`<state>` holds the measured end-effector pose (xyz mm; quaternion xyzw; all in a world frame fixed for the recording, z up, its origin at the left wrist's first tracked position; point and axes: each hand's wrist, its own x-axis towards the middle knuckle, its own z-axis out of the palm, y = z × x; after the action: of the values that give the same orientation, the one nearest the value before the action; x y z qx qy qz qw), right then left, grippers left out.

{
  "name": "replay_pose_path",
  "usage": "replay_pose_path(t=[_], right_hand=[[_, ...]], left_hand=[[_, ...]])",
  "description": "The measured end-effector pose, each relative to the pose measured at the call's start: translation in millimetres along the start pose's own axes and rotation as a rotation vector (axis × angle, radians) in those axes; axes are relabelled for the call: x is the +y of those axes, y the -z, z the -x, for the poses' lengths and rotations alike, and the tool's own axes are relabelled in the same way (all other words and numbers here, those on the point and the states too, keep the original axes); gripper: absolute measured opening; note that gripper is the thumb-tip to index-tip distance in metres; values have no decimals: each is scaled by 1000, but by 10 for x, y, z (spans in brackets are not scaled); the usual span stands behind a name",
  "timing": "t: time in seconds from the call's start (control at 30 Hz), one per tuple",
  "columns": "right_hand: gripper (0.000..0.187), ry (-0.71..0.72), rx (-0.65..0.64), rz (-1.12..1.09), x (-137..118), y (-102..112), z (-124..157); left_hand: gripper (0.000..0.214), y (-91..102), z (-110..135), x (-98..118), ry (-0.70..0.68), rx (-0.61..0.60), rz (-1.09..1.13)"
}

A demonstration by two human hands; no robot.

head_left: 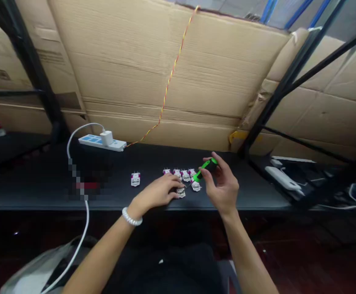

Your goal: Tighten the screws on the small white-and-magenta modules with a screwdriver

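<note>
- Cardboard sheets (171, 69): tan, corrugated, filling the upper frame behind the bench. The print on the carton at upper left is too blurred to read.
- Table (257, 196): black top, a band across mid-frame.
- Metal frame (281, 87): black struts slanting at upper left and right.
- White cable (86, 220): runs from lower left up to the strip.
- Twisted wire (171, 73): red and yellow, hanging down the cardboard from top centre.
- Power strip (96, 141): white and blue, centre left, a white plug seated in it; no legible marking.
- Right hand (223, 185): centre right, fingers clasped round the screwdriver (206, 169), green-and-black handle, tip angled down-left toward the components.
- Left hand (161, 192): centre, fingertips on one component (181, 192) at the table's near edge; whether pinched or only pressed cannot be told.
- Row of components (182, 174): white and magenta, just behind the hands.
- Single component (135, 179): set apart, left of the row.
- Bead bracelet (131, 217): white, on the left wrist.
</note>
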<state>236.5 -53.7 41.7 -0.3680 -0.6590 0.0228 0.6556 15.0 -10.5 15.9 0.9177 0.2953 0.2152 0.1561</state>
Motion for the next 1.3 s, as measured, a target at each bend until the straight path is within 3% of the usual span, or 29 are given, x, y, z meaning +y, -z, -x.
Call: replay_pose_path(t=[0.37,0.57,0.7,0.9,1.0,1.1,1.3], right_hand=[[52,64,-67,86,-44,-10,-59],[41,165,-128,156,-268,-102,-226],[31,156,-90,191,-369,-182,-305],[36,143,-212,153,-364,-160,-345],[23,159,-171,165,-365,-148,-348],[21,140,-104,198,-358,-152,-341],[38,87,-299,20,-383,-150,-361]], left_hand=[[29,-44,-5,-28,9,19,37],[20,-38,-7,14,3,22,56],[18,-36,-4,35,2,22,25],[22,-46,1,34,10,32,-33],[22,-55,-1,30,11,33,-22],[21,-56,-4,27,21,20,-3],[19,-55,-1,20,28,15,4]])
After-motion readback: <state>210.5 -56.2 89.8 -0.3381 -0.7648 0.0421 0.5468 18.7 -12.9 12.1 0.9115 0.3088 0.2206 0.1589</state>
